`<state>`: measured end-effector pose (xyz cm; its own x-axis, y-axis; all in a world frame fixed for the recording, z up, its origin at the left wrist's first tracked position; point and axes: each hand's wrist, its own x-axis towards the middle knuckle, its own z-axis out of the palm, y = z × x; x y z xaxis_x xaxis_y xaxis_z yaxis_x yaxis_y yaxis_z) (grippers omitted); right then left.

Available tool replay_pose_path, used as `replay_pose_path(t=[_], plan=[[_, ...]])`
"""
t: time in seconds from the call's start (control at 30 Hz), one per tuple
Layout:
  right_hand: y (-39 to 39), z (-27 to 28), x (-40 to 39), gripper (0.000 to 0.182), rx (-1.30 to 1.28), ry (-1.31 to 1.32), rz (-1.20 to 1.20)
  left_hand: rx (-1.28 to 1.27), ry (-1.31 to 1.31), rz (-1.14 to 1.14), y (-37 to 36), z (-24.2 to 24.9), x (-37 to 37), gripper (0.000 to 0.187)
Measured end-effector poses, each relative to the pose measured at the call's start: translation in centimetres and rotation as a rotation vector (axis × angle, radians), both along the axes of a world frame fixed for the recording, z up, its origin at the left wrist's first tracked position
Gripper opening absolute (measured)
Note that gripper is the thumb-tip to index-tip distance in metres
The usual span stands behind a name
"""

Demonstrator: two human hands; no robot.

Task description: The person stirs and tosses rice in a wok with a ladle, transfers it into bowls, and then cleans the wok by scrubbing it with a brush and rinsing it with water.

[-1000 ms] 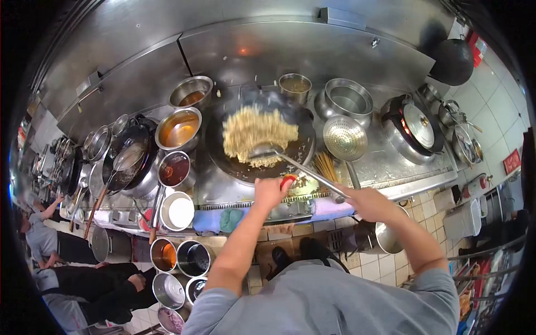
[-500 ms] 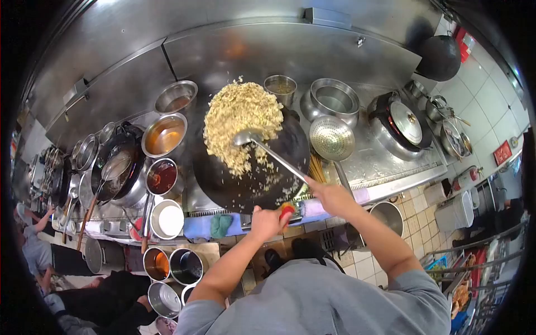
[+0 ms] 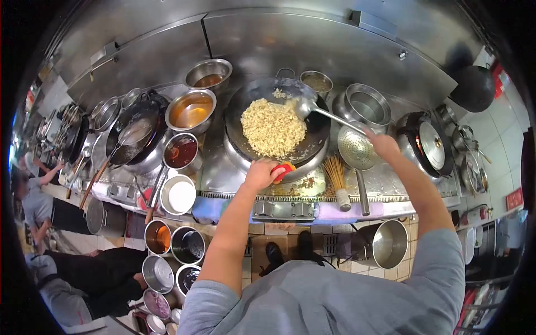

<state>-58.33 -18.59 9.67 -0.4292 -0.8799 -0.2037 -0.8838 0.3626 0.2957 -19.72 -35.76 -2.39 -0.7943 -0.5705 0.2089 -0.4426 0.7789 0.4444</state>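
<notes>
A large black wok (image 3: pixel 237 117) rests on the burner, with a mound of fried rice (image 3: pixel 273 129) in its middle. My left hand (image 3: pixel 261 174) is closed at the wok's near edge, gripping it with a red and yellow cloth (image 3: pixel 283 172). My right hand (image 3: pixel 383 146) is wrapped round the handle end of a steel ladle (image 3: pixel 335 117). The ladle's bowl sits at the right side of the wok, just beyond the rice. A few rice clumps stick to the far wall of the wok.
Right of the wok are a perforated skimmer (image 3: pixel 356 148), a bamboo brush (image 3: pixel 336 178) and a steel pot (image 3: pixel 368 106). Bowls of amber liquid (image 3: pixel 191 111) and red sauce (image 3: pixel 181 152) stand left, near a white-filled container (image 3: pixel 178 195). Other people (image 3: pixel 42 195) are at the far left.
The wok has dropped back level onto the burner, and the tossed rice has settled into a mound. The ladle has moved from the rice to the wok's right side. The camera view has shifted.
</notes>
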Motion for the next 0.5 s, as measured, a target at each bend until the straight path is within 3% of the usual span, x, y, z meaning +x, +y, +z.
replay_pose_path(t=[0.07, 0.17, 0.37, 0.5], plan=[[-3.9, -3.0, 0.0, 0.051, -0.145, -0.105, 0.14, 0.009, 0.06, -0.015, -0.1, -0.5, -0.1, 0.038], [-7.5, -5.4, 4.8, 0.053, -0.214, -0.124, 0.157, 0.014, 0.1, -0.024, -0.3, -0.9, -0.2, 0.037], [-1.2, -2.2, 4.8, 0.059, -0.142, -0.004, 0.057, -0.047, 0.063, 0.042, 0.4, -0.6, -0.2, 0.037], [-3.1, -1.8, 4.1, 0.053, -0.124, 0.02, 0.06, -0.026, 0.049, 0.028, -0.3, -0.7, -0.6, 0.034]])
